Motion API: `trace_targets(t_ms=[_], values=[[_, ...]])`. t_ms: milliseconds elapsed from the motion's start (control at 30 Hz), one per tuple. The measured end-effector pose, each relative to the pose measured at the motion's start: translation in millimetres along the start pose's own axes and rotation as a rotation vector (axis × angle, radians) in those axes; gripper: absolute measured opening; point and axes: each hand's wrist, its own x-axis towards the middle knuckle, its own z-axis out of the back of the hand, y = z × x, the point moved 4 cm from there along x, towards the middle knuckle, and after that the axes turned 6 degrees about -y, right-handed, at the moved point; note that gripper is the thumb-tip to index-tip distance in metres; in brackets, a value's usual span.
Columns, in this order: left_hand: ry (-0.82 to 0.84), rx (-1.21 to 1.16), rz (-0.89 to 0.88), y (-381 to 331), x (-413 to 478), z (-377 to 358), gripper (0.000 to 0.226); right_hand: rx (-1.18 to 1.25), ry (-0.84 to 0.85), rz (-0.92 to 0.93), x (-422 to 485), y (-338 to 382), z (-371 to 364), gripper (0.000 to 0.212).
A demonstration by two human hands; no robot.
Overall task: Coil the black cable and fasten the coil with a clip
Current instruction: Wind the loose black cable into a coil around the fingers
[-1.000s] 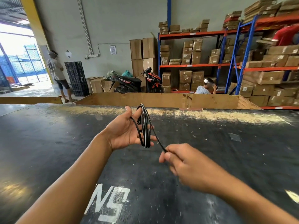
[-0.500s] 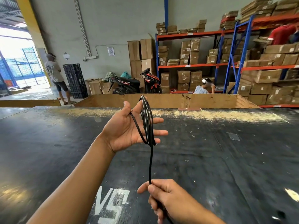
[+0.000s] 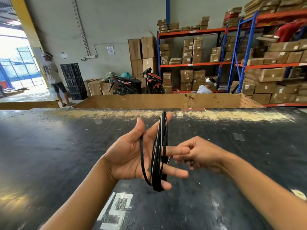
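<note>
The black cable (image 3: 159, 151) hangs in several loops around the spread fingers of my left hand (image 3: 131, 155), palm up above the dark table (image 3: 49, 146). The coil runs from my fingertip at the top down past my little finger. My right hand (image 3: 199, 155) is just right of the coil, fingers pinched on the cable's free end, which is blurred. No clip is visible.
The table carries white painted lettering (image 3: 116, 208) near me. Beyond its far edge stands a large wooden crate (image 3: 166, 101). Behind are shelving racks with cardboard boxes (image 3: 191, 63), a motorbike (image 3: 132, 83), and a person (image 3: 53, 75) by the doorway at left.
My right hand rose from low near the table edge up to the coil, bringing the free end with it. The straight hanging length of cable is gone. My left hand kept holding the loops.
</note>
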Motion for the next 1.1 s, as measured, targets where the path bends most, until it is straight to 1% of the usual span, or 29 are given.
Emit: trace_targets(t_ms=[67,133,200,467,600,667,733,767,833,967,1033,1100], values=[[0.010,-0.009,0.021,4.6,0.6,-1.2,0.064,0.038,-0.036,0.010,0.9,14.4,11.6,0.012],[0.022,-0.023,0.035,7.5,1.4,-2.3,0.065,0.115,-0.026,0.004,-1.4,26.7,18.0,0.020],[0.031,-0.034,0.046,8.8,2.0,-3.5,0.065,0.204,-0.008,-0.002,-3.9,35.9,21.1,0.022],[0.035,-0.014,0.067,10.5,4.8,-6.0,0.066,0.496,0.022,-0.001,-7.8,45.6,12.9,0.015],[0.047,0.016,0.083,11.7,4.5,-7.6,0.066,0.552,0.064,-0.016,-9.4,49.2,10.3,0.010],[0.054,0.045,0.100,13.1,3.6,-8.4,0.066,0.505,0.075,-0.027,-9.3,52.3,12.9,0.007],[0.067,0.059,0.127,15.7,2.4,-9.7,0.066,0.413,0.080,-0.028,-9.6,57.2,17.5,0.010],[0.073,0.053,0.142,17.1,1.8,-10.6,0.067,0.363,0.084,-0.028,-11.1,61.1,19.5,0.009],[0.076,0.042,0.167,20.2,1.0,-11.6,0.067,0.258,0.090,-0.027,-13.2,69.8,24.4,0.016],[0.070,0.066,0.200,24.7,2.2,-10.4,0.067,-0.011,0.034,0.013,-16.0,91.6,34.3,0.010],[0.058,0.080,0.200,26.1,3.7,-7.7,0.067,-0.174,-0.001,0.056,-18.0,103.9,36.8,0.011],[0.043,0.091,0.195,27.3,4.4,-4.3,0.067,-0.386,-0.069,0.139,-22.8,116.8,37.0,0.015]])
